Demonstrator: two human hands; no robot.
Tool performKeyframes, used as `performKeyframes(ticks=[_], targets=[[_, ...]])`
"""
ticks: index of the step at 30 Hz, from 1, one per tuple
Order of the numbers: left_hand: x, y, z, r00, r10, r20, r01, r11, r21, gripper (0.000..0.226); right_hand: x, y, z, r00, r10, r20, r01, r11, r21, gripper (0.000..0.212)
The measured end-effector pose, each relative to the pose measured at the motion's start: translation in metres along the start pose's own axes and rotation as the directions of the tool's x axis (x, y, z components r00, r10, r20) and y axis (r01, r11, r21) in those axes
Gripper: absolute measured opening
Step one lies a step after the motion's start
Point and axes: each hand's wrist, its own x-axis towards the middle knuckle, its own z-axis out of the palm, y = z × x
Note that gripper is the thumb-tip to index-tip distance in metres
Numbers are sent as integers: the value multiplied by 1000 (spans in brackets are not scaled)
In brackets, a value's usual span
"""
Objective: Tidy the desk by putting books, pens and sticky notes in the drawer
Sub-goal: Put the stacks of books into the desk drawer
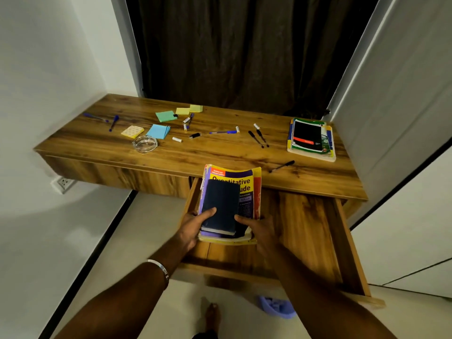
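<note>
Books [230,204] stacked, dark blue one on top of a yellow one, held over the open drawer [305,221] at about 6 o'clock. Left hand [193,226] grip wraps the stack's left edge, thumb on the blue cover; right hand [259,231] grip holds the right edge the same way. Up on the surface [220,152]: more books [311,139] at 2 o'clock, pens [258,138] mid, sticky notes [157,130] and a glass ashtray [144,143] at 10 o'clock.

both arms reach forward and down; left hand [194,225] and right hand [260,228] are curled in from either side, thumbs on top; a bangle sits on the left wrist
</note>
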Motion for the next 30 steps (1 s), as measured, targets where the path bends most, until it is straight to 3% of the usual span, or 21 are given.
performKeyframes(ticks=[6, 13, 18, 21, 26, 30], targets=[[-15, -22, -5, 1000, 7, 6, -7, 1000, 19, 54, -11, 25, -7, 999, 36, -4, -36, 999, -40, 68], [-17, -34, -15, 1000, -15, 2, 15, 1000, 23, 54, -18, 33, -4, 999, -6, -36, 6, 1000, 0, 65], [-18, -44, -23, 999, -52, 1, 52, 998, 38, 49, -21, 54, 1, 987, 157, -36, -154, 986, 70, 78], [-11, -46, -28, 996, -93, -5, 93, 995, 46, 51, -13, 66, 4, 982, 182, -46, -178, 981, 74, 70], [0, -46, -29, 991, -135, -14, 136, 989, 51, 45, 0, 67, 9, 979, 184, -86, -184, 983, 1, 78], [13, -46, -35, 986, -161, -43, 165, 980, 108, 63, 10, 69, 12, 974, 215, -67, -215, 977, 0, 60]])
